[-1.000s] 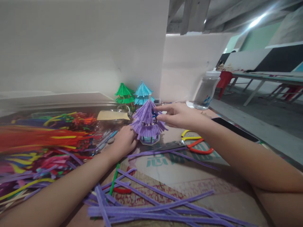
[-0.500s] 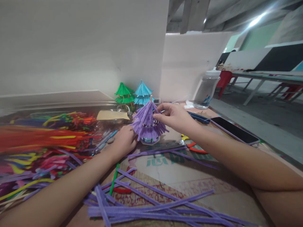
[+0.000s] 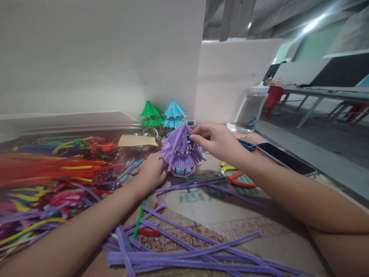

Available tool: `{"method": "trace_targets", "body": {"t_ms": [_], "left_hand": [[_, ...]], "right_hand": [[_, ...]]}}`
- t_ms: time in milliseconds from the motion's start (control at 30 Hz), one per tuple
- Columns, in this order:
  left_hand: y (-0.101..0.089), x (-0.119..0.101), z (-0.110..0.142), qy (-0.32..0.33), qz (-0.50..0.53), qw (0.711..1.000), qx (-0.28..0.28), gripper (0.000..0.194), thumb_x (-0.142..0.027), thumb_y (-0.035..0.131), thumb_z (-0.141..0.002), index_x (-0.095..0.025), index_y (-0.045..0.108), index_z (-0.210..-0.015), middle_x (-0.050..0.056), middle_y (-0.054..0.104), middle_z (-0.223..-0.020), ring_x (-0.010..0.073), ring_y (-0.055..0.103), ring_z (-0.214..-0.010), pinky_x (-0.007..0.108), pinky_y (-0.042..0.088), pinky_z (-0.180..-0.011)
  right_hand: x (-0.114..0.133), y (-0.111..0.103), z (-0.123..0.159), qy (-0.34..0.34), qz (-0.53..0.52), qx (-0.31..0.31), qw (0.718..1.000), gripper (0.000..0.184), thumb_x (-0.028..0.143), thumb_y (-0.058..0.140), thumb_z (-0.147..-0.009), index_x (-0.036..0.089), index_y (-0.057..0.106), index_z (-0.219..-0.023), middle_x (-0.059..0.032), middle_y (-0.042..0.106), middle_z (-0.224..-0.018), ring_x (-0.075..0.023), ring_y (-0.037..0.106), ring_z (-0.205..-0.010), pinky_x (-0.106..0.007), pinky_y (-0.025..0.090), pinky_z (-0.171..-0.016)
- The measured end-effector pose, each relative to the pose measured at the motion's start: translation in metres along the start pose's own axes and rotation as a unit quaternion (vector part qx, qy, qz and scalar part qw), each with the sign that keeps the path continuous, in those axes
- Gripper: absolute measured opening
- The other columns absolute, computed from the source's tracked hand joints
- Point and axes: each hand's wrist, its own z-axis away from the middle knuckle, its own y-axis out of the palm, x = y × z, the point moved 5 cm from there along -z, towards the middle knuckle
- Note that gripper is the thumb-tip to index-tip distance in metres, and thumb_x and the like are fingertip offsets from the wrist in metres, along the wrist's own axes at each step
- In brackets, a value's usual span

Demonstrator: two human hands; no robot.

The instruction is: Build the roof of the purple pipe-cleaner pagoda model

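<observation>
Purple fuzzy strips roof the little pavilion (image 3: pixel 182 150), upright between my hands, just right of my left hand (image 3: pixel 152 169) and left of my right hand (image 3: pixel 216 140). My right thumb and forefinger bend towards its upper roof; I can't tell whether they pinch anything. My left fingertips are hidden, their grip unclear. Scissors (image 3: pixel 239 181) lie partly under my right forearm. Green characters and red script mark the cardboard (image 3: pixel 230 207), too unclear for me to read
</observation>
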Motion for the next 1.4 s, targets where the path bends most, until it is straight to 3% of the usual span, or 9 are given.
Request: {"method": "trace_targets", "body": {"t_ms": [133,267,433,667,800,1033,1167,1333,1400], "left_hand": [[0.004,0.004,-0.001,-0.018,0.005,1.000,0.010,0.014,-0.023,0.049,-0.087,-0.017,0.062,-0.091,0.013,0.065,-0.101,0.0287,0.060,-0.099,0.042,0.047,-0.089],[0.006,0.008,-0.001,-0.051,0.035,0.998,-0.005,0.014,-0.023,0.052,-0.086,-0.018,0.062,-0.093,0.012,0.065,-0.100,0.0278,0.060,-0.101,0.041,0.047,-0.092],[0.007,0.012,-0.001,-0.080,0.062,0.995,-0.018,0.016,-0.023,0.050,-0.087,-0.018,0.063,-0.095,0.011,0.068,-0.096,0.0269,0.063,-0.097,0.039,0.050,-0.088],[0.020,0.028,-0.001,-0.083,0.085,0.993,-0.005,0.026,-0.014,0.047,-0.085,-0.014,0.066,-0.102,0.014,0.070,-0.108,0.0282,0.063,-0.108,0.042,0.049,-0.097],[0.024,0.035,0.000,-0.062,0.116,0.991,-0.038,0.028,-0.017,0.047,-0.087,-0.016,0.065,-0.108,0.012,0.069,-0.113,0.0266,0.059,-0.115,0.042,0.046,-0.104],[0.031,0.036,0.003,-0.040,0.113,0.992,-0.033,0.022,-0.017,0.049,-0.085,-0.015,0.068,-0.094,0.013,0.071,-0.107,0.0292,0.062,-0.111,0.045,0.047,-0.103],[0.026,0.035,0.004,-0.042,0.154,0.984,-0.080,0.024,-0.022,0.048,-0.087,-0.014,0.069,-0.096,0.013,0.072,-0.109,0.0293,0.063,-0.109,0.045,0.047,-0.103],[0.010,0.020,0.002,-0.039,0.158,0.982,-0.092,0.027,-0.024,0.047,-0.089,-0.014,0.069,-0.099,0.012,0.072,-0.108,0.0278,0.065,-0.104,0.042,0.051,-0.098],[0.002,0.011,0.000,-0.032,0.147,0.986,-0.067,0.024,-0.024,0.049,-0.087,-0.017,0.071,-0.095,0.010,0.074,-0.104,0.0269,0.066,-0.101,0.040,0.052,-0.096]], "right_hand": [[0.001,-0.010,-0.002,-0.040,0.044,-0.027,0.998,0.021,0.034,0.056,-0.090,0.017,0.066,-0.083,0.0003,0.064,-0.068,-0.0113,0.051,-0.060,-0.026,0.032,-0.058],[0.002,-0.020,-0.003,-0.043,0.066,-0.049,0.996,0.022,0.033,0.051,-0.094,0.017,0.064,-0.088,0.0011,0.058,-0.064,-0.0114,0.046,-0.056,-0.026,0.030,-0.057],[0.006,-0.028,-0.002,-0.048,0.060,-0.056,0.995,0.021,0.021,0.043,-0.094,0.017,0.064,-0.095,-0.0007,0.059,-0.072,-0.0123,0.046,-0.059,-0.027,0.032,-0.060],[0.004,-0.023,-0.002,-0.057,0.061,-0.016,0.996,0.024,0.017,0.045,-0.092,0.018,0.062,-0.108,0.0009,0.056,-0.069,-0.0125,0.046,-0.060,-0.026,0.032,-0.059],[0.005,-0.018,-0.001,-0.065,0.065,-0.003,0.996,0.023,0.016,0.048,-0.090,0.019,0.062,-0.107,0.0015,0.056,-0.069,-0.0117,0.045,-0.059,-0.026,0.032,-0.059],[0.005,-0.007,0.001,-0.070,0.074,0.013,0.995,0.021,0.029,0.049,-0.096,0.019,0.065,-0.104,0.0047,0.051,-0.059,-0.0098,0.041,-0.052,-0.025,0.027,-0.054],[0.009,-0.003,0.004,-0.128,0.058,-0.002,0.990,0.018,0.028,0.058,-0.092,0.018,0.066,-0.105,0.0074,0.047,-0.055,-0.0084,0.041,-0.049,-0.023,0.028,-0.052],[0.018,0.003,0.014,-0.220,0.090,-0.030,0.971,0.019,0.025,0.058,-0.093,0.019,0.069,-0.107,0.0012,0.068,-0.075,-0.0082,0.051,-0.056,-0.022,0.036,-0.057],[0.023,0.008,0.020,-0.258,0.142,-0.019,0.955,0.025,0.027,0.056,-0.094,0.019,0.067,-0.116,-0.0020,0.073,-0.086,-0.0105,0.058,-0.064,-0.024,0.039,-0.061]]}}
